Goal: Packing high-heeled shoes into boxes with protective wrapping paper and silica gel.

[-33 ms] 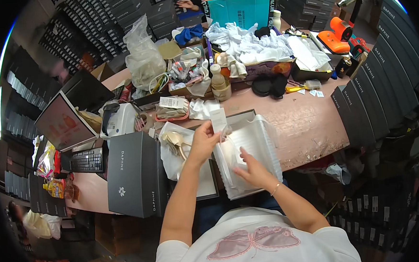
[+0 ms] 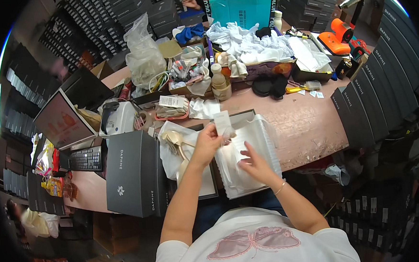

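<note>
My left hand (image 2: 207,144) is closed, pinching a small white tag (image 2: 222,120) that sticks up above its fingers. Something small and clear hangs by the tag, too blurred to name. My right hand (image 2: 257,166), a thin bracelet at its wrist, holds nothing; its fingers are apart over an open box (image 2: 266,149) lined with white wrapping. Beside my left forearm lies a pair of cream strappy shoes (image 2: 174,139), on white paper (image 2: 169,169) in another open box, partly hidden by the arm.
A closed dark grey shoebox (image 2: 131,174) stands left of the shoes. Behind are a basket of tags (image 2: 171,115), a bottle (image 2: 217,77) and a heap of white cloths (image 2: 257,44). A monitor (image 2: 65,119) is at left; stacked shoeboxes (image 2: 379,89) line the right.
My left hand has shifted slightly, carrying the tag a little right and down. My right hand has drawn slightly right, away from the left, its fingers spreading.
</note>
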The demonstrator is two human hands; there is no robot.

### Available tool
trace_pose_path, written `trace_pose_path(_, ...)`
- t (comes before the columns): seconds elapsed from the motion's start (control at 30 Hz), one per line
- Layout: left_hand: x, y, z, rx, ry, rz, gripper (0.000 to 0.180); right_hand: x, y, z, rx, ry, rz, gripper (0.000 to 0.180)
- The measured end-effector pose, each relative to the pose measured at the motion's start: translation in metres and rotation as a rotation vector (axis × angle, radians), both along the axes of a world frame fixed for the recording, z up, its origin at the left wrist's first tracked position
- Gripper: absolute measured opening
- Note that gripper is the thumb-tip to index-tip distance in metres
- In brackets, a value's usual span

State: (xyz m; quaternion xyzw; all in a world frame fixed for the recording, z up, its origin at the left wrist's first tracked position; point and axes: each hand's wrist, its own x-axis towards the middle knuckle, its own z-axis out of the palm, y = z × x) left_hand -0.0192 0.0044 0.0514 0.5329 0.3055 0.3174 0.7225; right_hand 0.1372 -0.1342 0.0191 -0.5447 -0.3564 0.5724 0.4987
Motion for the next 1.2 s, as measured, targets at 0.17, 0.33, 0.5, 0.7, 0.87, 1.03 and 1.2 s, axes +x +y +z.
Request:
trace_pose_path(0.17,0.019,-0.039,-0.05,0.131,0.125,-0.07,0.038,0.015,0.02,-0.02,0.092,0.143,-0.16,0.037)
trace_pose_path(0.33,-0.041,-0.063,-0.025,0.399,0.313,0.237,0.044,0.051,0.037,-0.045,0.227,-0.71,-0.162,0.042)
trace_pose_path(0.5,-0.128,-0.068,-0.065,0.939,0.98,0.482,0.061,-0.019,0.023,0.01,0.549,-1.187,0.089,0.062)
trace_pose_path(0.7,-0.129,-0.034,-0.106,0.662,0.906,0.439,0.051,-0.008,0.027,-0.057,0.074,-0.656,0.249,0.058)
trace_pose_path(0.87,-0.127,-0.082,-0.026,0.55,0.534,0.523,0.056,0.021,0.022,-0.082,0.152,-1.203,0.338,0.057)
trace_pose_path(1.03,-0.139,-0.119,0.037,0.571,0.385,-0.007,0.06,0.008,0.02,0.034,0.286,0.492,0.263,0.066)
trace_pose_path(1.2,-0.141,-0.136,0.05,0.527,0.274,-0.564,0.056,0.026,-0.01,0.043,0.087,0.406,0.407,0.103)
